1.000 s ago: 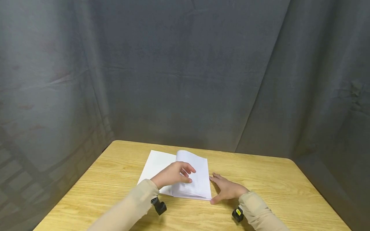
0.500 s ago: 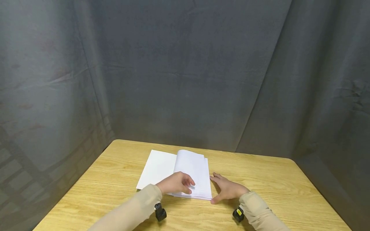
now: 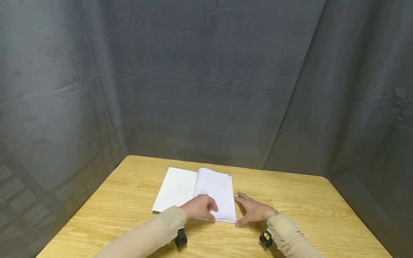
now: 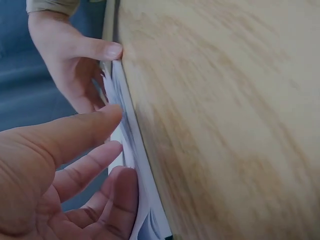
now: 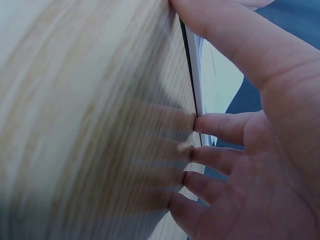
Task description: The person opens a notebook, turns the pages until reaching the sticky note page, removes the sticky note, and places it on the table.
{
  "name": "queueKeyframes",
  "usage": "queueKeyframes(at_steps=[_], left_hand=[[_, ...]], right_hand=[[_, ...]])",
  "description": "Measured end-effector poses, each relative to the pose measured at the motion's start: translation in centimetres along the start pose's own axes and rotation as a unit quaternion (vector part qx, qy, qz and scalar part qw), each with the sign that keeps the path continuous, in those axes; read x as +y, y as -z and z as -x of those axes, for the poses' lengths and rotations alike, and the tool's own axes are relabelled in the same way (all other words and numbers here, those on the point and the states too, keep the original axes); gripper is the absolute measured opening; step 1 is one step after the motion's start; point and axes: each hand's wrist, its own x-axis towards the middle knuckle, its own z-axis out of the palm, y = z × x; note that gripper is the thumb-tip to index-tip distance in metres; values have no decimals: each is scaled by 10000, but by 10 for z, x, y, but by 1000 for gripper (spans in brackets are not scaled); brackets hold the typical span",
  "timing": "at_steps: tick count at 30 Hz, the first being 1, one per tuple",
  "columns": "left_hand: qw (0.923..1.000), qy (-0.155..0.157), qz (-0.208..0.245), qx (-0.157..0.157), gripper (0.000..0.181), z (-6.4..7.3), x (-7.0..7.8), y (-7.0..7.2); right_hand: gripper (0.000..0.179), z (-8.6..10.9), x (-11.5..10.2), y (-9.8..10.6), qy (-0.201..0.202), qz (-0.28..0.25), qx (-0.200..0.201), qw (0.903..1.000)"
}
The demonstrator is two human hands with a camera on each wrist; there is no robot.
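An open notebook (image 3: pixel 179 188) with white pages lies on the wooden table. Its left side is blank, while the right-hand pages (image 3: pixel 215 182) carry faint lines and bow up near the spine. My left hand (image 3: pixel 198 207) is over the near edge of those pages, fingers loosely bent. Seen from the left wrist, the thumb and fingers (image 4: pixel 112 195) of that hand are apart, right beside the stacked page edges (image 4: pixel 131 130). At the notebook's right side my right hand (image 3: pixel 255 211) rests with fingers spread, its thumb at the near corner. The right wrist view shows its fingertips (image 5: pixel 200 155) along the notebook's edge.
The wooden table (image 3: pixel 306 211) extends around the notebook on every side. Dark grey curtains (image 3: pixel 206 89) hang behind it and at both sides. A small black camera is strapped under each wrist.
My left hand has come down and nearer along the right-hand page, to its near edge. The raised page has settled flatter over the ones beneath. My right hand stays in place.
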Motion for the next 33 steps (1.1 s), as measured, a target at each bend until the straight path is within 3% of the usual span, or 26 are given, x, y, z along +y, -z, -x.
queueKeyframes(at_steps=[15, 21, 28, 33], left_hand=[[9991, -10, -422, 59, 21, -2, 4, -1], [9984, -73, -556, -122, 10, 0, 5, 3], [9991, -195, -202, -318, 40, 1, 1, 4], [9991, -275, -84, -300, 39, 4, 2, 6]], right_hand=[[104, -2, 0, 0, -30, 43, 38, 10000], [104, -1, 0, 0, 18, 41, -2, 10000], [103, -1, 0, 2, 57, 92, -5, 9999], [103, -1, 0, 1, 32, 129, -1, 9999]])
